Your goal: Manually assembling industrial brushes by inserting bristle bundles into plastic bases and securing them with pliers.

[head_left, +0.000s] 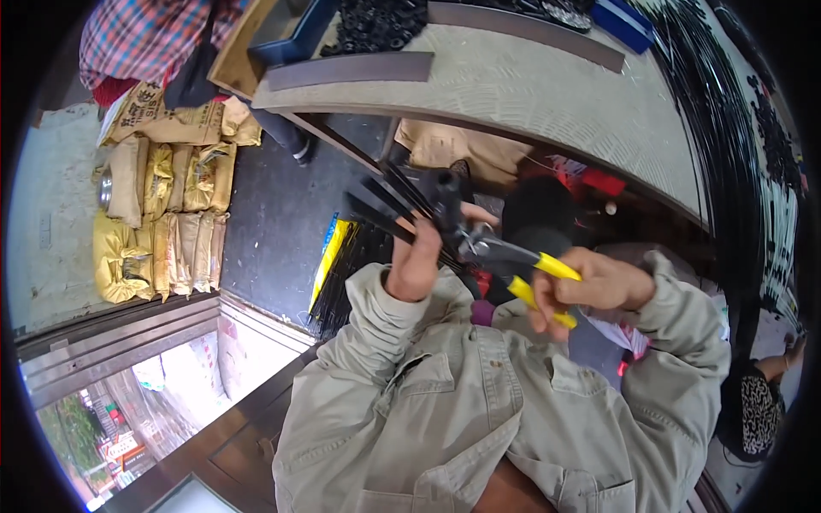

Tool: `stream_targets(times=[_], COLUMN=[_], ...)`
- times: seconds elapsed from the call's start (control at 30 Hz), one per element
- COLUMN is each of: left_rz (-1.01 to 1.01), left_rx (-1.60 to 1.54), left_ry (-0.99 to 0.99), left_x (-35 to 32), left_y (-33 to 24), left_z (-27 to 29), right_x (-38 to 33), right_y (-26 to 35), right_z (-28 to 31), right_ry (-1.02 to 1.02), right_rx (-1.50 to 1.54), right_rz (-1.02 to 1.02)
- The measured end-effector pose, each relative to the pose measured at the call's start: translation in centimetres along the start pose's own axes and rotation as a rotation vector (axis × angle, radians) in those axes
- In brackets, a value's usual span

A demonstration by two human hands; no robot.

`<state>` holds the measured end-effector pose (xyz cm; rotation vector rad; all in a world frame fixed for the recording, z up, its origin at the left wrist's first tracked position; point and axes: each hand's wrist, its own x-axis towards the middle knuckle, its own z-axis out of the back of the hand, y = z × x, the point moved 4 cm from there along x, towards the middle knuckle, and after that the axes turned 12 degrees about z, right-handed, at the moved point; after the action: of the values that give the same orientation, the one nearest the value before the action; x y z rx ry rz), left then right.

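Over my lap, my left hand (415, 256) is closed round several long black strips (376, 205) that fan out toward the far left. A black tubular piece (445, 201) stands up beside its fingers; whether it is joined to the strips I cannot tell. A pair of pliers (547, 265) with yellow grips is in my right hand (594, 282), fingers wrapped round the handles, which are spread apart. The metal head of the pliers (473, 242) meets the black pieces right by my left fingertips. What lies between the jaws is too small to make out.
Ahead is a workbench (513, 77) with a heap of small black parts (376, 26), blue bins (623, 24) and long black rods (693, 94). Stacked sacks (175, 179) and a dark bundle of rods (346, 274) lie left. Other people sit far left (141, 43) and right (757, 410).
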<state>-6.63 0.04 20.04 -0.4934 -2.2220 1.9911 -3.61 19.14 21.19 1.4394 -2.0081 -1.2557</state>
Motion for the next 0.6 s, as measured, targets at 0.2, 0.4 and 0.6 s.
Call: stream_targets(times=[0.2,0.4,0.6], left_rz=[-0.009,-0.014,-0.002], left_rx=[-0.180,-0.298,-0.327], left_ry=[0.040,-0.056,-0.039], left_x=[3.8,2.6,1.9], left_y=[1.0,0.6,0.6], left_z=[1.9,1.8,1.1], right_x=[5.3,4.4,2.2], right_y=[-3.3,-1.8,3.9], right_z=[-1.8,1.3,2.2], right_ry=[-0.044,-0.371,-0.182], right_rx=[0.445,-0.251,-0.573], right_rz=[0.406,0.401,0.210])
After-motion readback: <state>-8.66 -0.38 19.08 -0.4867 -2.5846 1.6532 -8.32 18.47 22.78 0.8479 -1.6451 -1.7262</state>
